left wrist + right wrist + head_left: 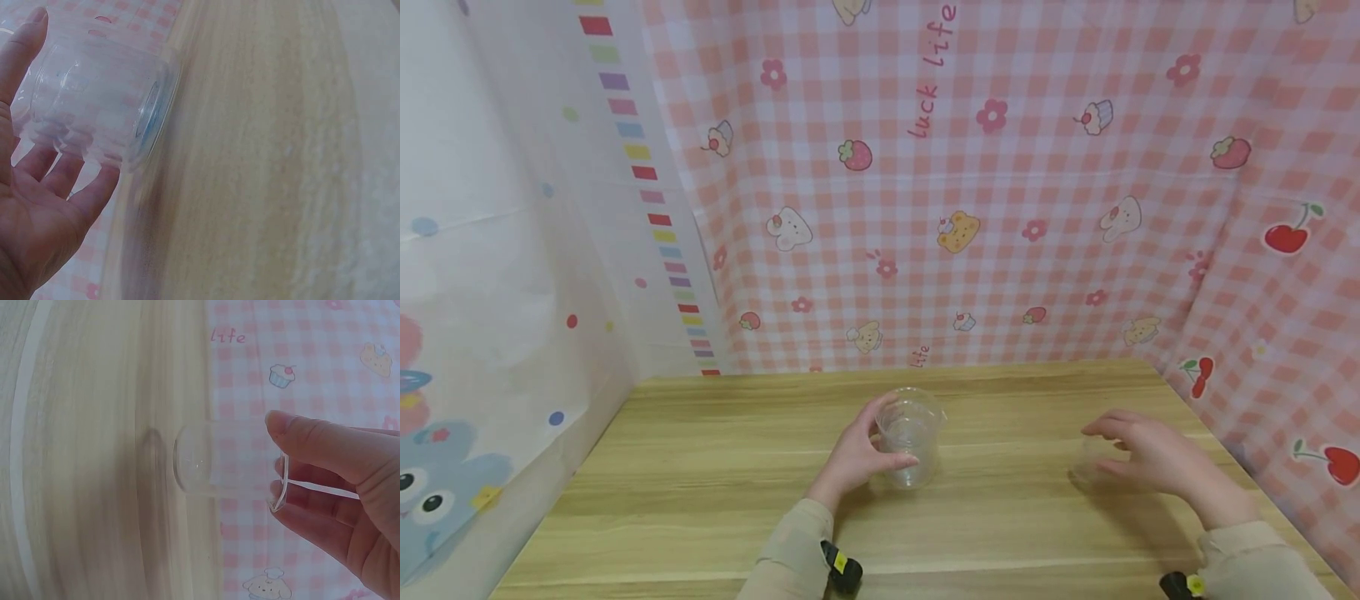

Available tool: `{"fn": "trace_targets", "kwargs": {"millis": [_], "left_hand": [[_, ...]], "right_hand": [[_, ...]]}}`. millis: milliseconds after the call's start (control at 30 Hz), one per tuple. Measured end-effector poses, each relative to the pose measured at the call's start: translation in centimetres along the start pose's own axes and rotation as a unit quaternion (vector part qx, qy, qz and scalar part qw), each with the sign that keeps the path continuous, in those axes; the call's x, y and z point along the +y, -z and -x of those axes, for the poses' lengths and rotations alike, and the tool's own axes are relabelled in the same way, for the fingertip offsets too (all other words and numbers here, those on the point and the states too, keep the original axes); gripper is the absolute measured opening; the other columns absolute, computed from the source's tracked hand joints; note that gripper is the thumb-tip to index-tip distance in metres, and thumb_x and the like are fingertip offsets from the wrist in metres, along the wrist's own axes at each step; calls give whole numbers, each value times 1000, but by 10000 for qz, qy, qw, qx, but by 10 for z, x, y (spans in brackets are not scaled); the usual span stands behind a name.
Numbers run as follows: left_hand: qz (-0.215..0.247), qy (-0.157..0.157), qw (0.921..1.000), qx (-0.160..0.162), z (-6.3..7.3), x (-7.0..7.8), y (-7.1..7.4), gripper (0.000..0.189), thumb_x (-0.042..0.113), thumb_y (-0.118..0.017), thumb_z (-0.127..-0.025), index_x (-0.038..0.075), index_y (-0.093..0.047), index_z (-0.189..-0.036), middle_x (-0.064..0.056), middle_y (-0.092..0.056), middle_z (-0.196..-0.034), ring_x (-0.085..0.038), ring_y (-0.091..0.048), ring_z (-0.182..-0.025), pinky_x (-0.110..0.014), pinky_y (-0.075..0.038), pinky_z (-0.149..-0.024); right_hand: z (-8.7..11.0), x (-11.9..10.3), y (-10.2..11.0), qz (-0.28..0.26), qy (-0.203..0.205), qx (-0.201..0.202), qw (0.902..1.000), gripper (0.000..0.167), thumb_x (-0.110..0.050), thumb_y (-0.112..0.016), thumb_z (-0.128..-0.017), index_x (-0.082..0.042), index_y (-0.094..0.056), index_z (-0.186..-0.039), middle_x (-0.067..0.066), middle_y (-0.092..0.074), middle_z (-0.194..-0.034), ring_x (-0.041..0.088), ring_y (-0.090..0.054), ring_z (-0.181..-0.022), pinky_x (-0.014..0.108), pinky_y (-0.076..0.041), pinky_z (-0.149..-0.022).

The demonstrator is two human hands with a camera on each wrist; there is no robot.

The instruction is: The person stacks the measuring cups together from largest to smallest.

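A wide clear plastic cup (917, 446) stands upright near the middle of the wooden table, its mouth facing up. My left hand (853, 458) holds it from the left, with the thumb on the near side and the fingers curved round the far side. Further right, my right hand (1157, 458) grips a smaller clear cup (228, 459) by its rim. In the right wrist view the thumb lies on one side of that rim and the fingers on the other. The small cup's base is close to the tabletop; whether it touches I cannot tell. Both cups look see-through, with no contents visible.
The wooden table (700, 475) ends at a pink checked cloth (880, 208) hanging behind it. More pink cloth (1292, 333) hangs along the right side, and a white patterned sheet (512, 250) along the left.
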State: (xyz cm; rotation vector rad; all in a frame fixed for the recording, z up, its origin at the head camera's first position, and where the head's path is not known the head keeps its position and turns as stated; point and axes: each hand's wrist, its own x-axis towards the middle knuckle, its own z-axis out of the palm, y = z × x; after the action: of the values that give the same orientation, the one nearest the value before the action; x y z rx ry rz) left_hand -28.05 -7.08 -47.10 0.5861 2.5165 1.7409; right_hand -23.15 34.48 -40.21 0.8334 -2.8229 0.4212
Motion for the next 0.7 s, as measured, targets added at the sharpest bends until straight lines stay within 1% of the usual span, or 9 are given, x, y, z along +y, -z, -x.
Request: {"fn": "trace_targets", "kwargs": {"millis": [200, 367, 467, 700], "left_hand": [[-59, 15, 10000, -12, 0, 0, 0, 96, 25, -92, -70, 27, -39, -150, -10, -45, -148, -34, -51, -126, -47, -47, -101], [2, 22, 10000, -6, 0, 1, 0, 96, 23, -92, -70, 26, -39, -150, -11, -44, -148, -34, -51, -126, -47, -47, -101], [-20, 60, 10000, 3, 1, 1, 0, 96, 24, -92, -70, 27, -39, -150, -10, -45, -147, -33, -51, -126, -48, -46, -101], [-5, 21, 10000, 17, 1, 0, 1, 96, 27, -92, -70, 27, -39, -150, -10, -46, -147, -33, -51, -126, -49, -47, -101]], "right_hand": [[-9, -6, -4, -2, 194, 92, 9998, 40, -17, -84, -77, -6, -70, -112, 6, -67, -108, 24, -67, -89, 34, -58, -70], [-18, -13, -8, 75, 235, 163, 9996, 39, -17, -85, -76, -7, -70, -111, 5, -68, -108, 22, -67, -88, 36, -58, -71], [-23, -17, -10, 53, 251, 143, 9996, 39, -17, -85, -77, -6, -70, -112, 6, -68, -108, 22, -67, -89, 37, -58, -73], [-33, -26, -15, -55, 218, 46, 9997, 39, -18, -84, -79, -7, -70, -113, 7, -68, -111, 24, -67, -90, 40, -58, -75]]}}
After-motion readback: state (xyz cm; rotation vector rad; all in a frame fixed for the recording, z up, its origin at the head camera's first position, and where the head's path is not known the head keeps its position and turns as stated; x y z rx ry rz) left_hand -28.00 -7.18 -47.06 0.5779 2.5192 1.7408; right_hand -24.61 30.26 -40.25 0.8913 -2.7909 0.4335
